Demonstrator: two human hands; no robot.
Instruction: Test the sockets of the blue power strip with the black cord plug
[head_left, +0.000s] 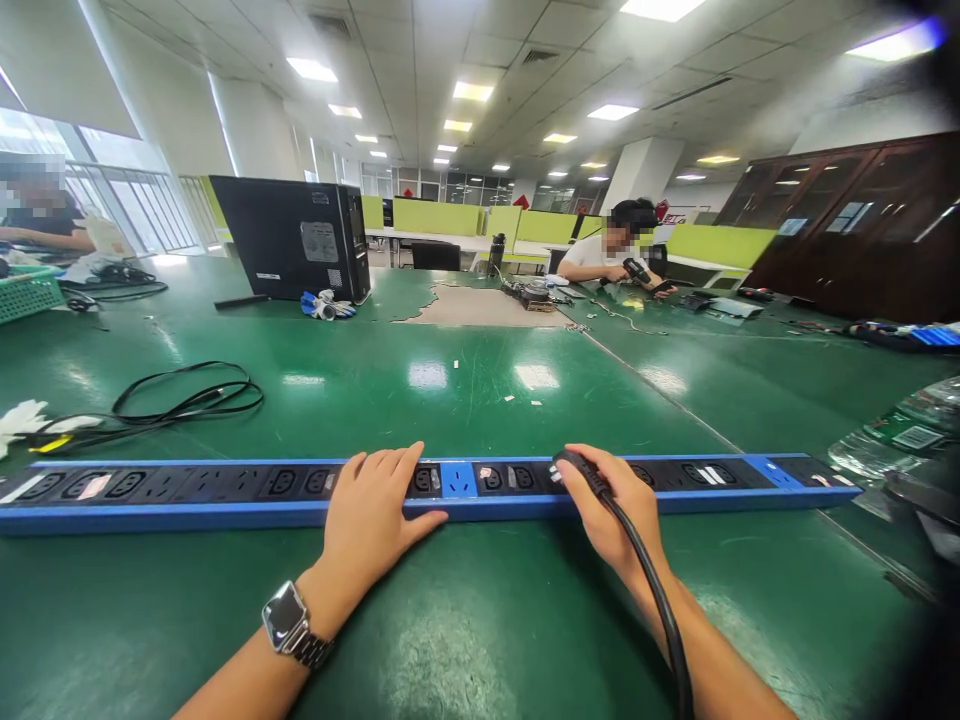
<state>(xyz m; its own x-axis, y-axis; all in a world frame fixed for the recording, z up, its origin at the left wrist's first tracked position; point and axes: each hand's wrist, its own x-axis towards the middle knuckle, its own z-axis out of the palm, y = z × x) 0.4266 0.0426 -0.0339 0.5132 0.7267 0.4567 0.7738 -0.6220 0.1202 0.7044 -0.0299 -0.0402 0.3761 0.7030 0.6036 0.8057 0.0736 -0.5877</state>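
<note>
While the left hand (373, 510) lies unclenched across the strip (499, 508), fingers over its top and thumb at its near edge, the right hand (616, 505) grasps a black plug (576, 460) between thumb and fingers at the strip, right of the frame's centre. The strip runs nearly the full width of the frame, just below mid-height, on the green table (375, 370). Bare pins show at the plug's left end, pointing sideways rather than squarely down at the sockets; pressed at that slant, they could scrape the black face or bend. Whether they touch it cannot be told. Because the sockets differ in shape, pins set against the wrong kind would not seat, and force might crack something. The thick cord (651, 575) drops along the right forearm and out of the bottom of the frame; a tug on it could twist the plug in the grip. The table looks glossy, so a sideways shove could slide the strip if the left hand bears lightly, nudging its end toward the bottle (911, 430) at the right edge. Fingertips near the pins could also get pinched.
</note>
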